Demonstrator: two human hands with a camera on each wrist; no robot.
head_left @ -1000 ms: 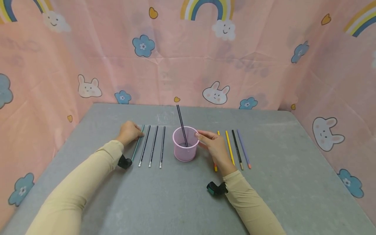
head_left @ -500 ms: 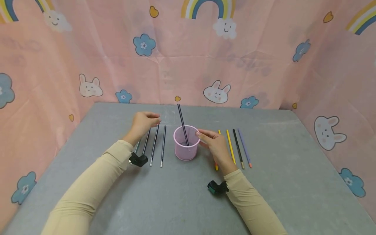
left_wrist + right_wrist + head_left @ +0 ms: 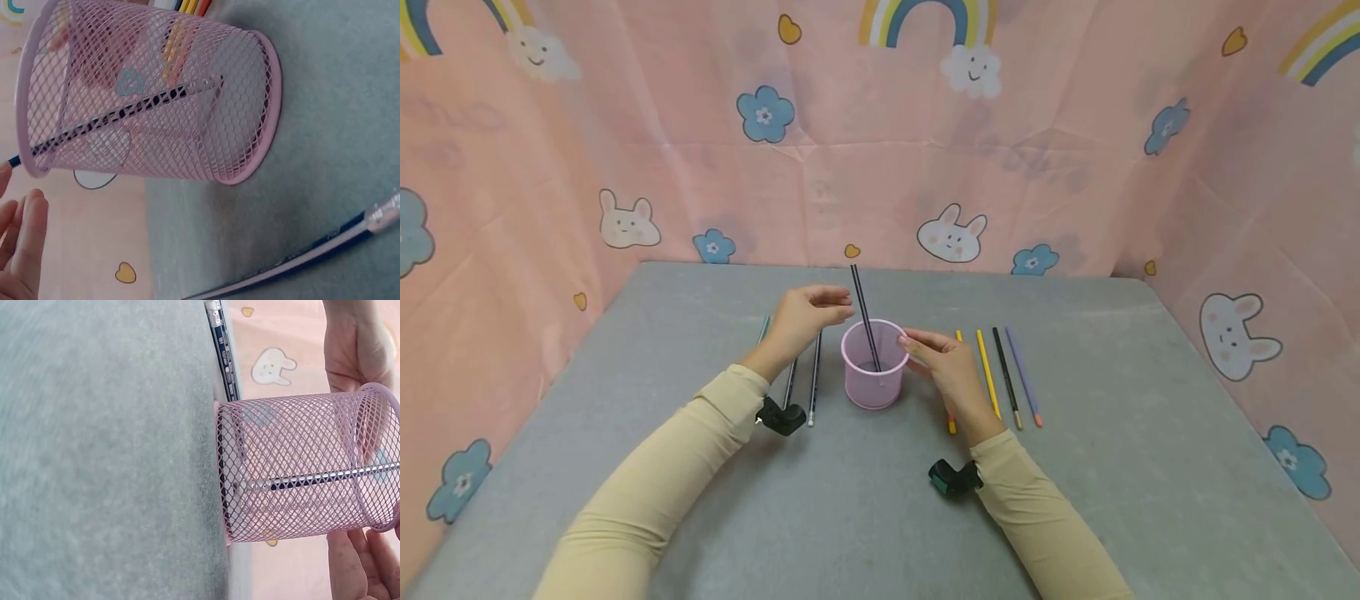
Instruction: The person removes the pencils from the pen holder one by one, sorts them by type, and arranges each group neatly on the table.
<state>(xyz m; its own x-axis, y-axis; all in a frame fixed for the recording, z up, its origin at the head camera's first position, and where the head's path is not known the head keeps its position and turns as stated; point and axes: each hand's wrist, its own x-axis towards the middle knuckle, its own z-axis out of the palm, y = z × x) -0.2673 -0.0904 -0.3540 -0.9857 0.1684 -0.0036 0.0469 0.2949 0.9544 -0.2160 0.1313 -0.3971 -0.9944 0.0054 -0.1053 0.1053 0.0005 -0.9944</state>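
A pink mesh pencil cup (image 3: 872, 392) stands upright on the grey table. Inside leans a dark blue and white striped pencil (image 3: 112, 120), eraser end down, its top rising above the rim. My right hand (image 3: 953, 371) holds the cup's rim at its right side, between thumb and fingers. Beside the top of that pencil is my left hand (image 3: 808, 321), fingers extended and loosely together; whether they touch the pencil is unclear. Under the left hand and wrist lie striped pencils (image 3: 815, 387) and a teal pencil (image 3: 764, 327), partly hidden.
Right of the cup lie a yellow pencil (image 3: 988, 375), a black pencil (image 3: 1007, 379), a purple pencil (image 3: 1024, 375) and a red-yellow pencil (image 3: 952, 428) partly behind the right hand. A pink patterned cloth (image 3: 820, 192) hangs around the grey table (image 3: 850, 517).
My left hand has left the teal pencil at the far left and moved right, over the striped pencils, to beside the pencil in the cup. My right hand has stayed on the rim.
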